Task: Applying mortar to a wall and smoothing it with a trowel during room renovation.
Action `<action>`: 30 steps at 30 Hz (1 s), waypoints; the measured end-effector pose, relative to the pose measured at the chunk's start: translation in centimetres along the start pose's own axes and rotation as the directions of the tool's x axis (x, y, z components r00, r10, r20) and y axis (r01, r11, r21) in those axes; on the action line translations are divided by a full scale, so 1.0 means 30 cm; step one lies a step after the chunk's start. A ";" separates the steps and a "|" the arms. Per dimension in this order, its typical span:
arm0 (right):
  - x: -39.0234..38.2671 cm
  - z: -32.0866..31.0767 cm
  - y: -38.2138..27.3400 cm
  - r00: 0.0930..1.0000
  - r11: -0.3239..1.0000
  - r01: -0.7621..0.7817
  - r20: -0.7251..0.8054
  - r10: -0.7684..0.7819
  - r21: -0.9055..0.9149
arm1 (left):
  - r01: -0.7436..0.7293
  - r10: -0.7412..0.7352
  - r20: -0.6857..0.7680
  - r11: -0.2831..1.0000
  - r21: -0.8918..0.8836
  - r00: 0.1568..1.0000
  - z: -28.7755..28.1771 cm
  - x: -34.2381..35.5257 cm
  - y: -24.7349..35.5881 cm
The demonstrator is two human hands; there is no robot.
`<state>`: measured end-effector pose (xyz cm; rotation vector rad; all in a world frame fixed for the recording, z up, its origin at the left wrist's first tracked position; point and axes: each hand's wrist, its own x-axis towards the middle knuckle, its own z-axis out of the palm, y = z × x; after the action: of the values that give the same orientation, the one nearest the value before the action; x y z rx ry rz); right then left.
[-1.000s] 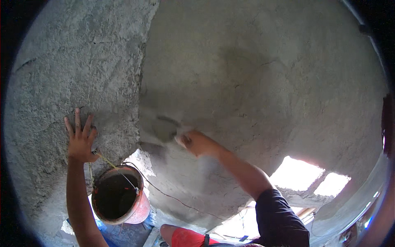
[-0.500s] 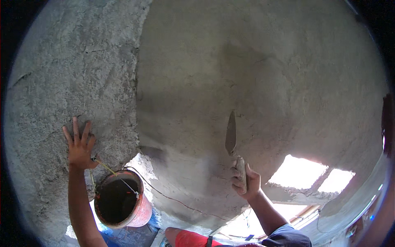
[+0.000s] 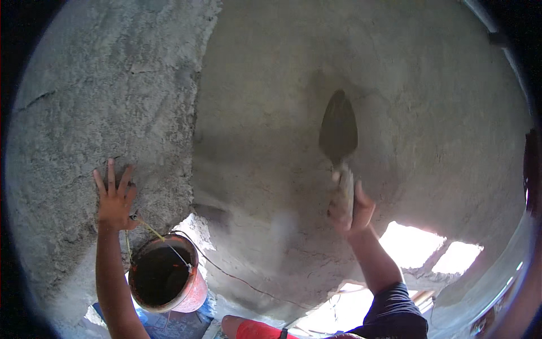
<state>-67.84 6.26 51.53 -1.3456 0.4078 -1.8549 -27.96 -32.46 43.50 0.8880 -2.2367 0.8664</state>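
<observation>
My right hand (image 3: pixel 351 208) is wrapped round the handle of a pointed trowel (image 3: pixel 339 125). Its leaf-shaped blade points up, with its broad face showing, in front of the smoothed grey plaster wall (image 3: pixel 265 113); whether it touches the wall I cannot tell. At the left, my left hand (image 3: pixel 116 199) lies with fingers spread on the rough grey wall section (image 3: pixel 124 113). Just below that hand hangs a red bucket (image 3: pixel 191 289) by a yellowish cord, its inside dark. The cord runs up to a small fastening beside my left wrist.
A thin wire (image 3: pixel 243 278) runs from near the bucket toward the lower middle. Bright openings (image 3: pixel 412 246) break the wall at the lower right, with more light below my right forearm. A ragged edge divides the rough wall from the smooth part.
My right hand has moved up with the trowel, whose blade has turned from edge-on to broad side. My left hand keeps its spread place on the wall.
</observation>
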 end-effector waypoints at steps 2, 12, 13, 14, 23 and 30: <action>0.156 0.105 -0.086 0.980 0.941 0.032 -0.175 -0.096 -0.336 | 0.024 -0.024 0.061 1.000 -0.004 0.998 -0.003 -0.010 -0.007; 0.956 0.313 -0.367 0.861 -0.825 -0.142 0.343 -0.376 -0.548 | -0.005 0.005 0.016 1.000 -0.023 1.000 -0.007 -0.008 -0.008; 0.975 0.319 -0.370 0.859 -0.825 -0.145 0.345 -0.379 -0.547 | -0.020 0.020 -0.024 1.000 -0.014 0.999 -0.007 -0.003 -0.008; 0.984 0.320 -0.379 0.883 -0.865 -0.180 0.310 -0.352 -0.469 | -0.024 0.024 -0.029 1.000 -0.013 0.999 -0.015 0.004 0.000; 0.787 0.358 -0.304 0.957 -0.938 -0.142 0.199 -0.213 -0.317 | 0.018 -0.042 0.194 0.992 0.126 0.980 -0.035 -0.012 -0.009; 1.015 0.445 -0.478 0.884 -0.859 -0.247 0.259 -0.389 -0.449 | -0.001 -0.022 0.178 0.992 0.129 0.984 -0.045 0.013 0.010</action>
<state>-65.35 -5.02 85.84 -2.0828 3.7480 -0.8311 -28.06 -31.44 44.53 1.0752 -2.3469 0.9688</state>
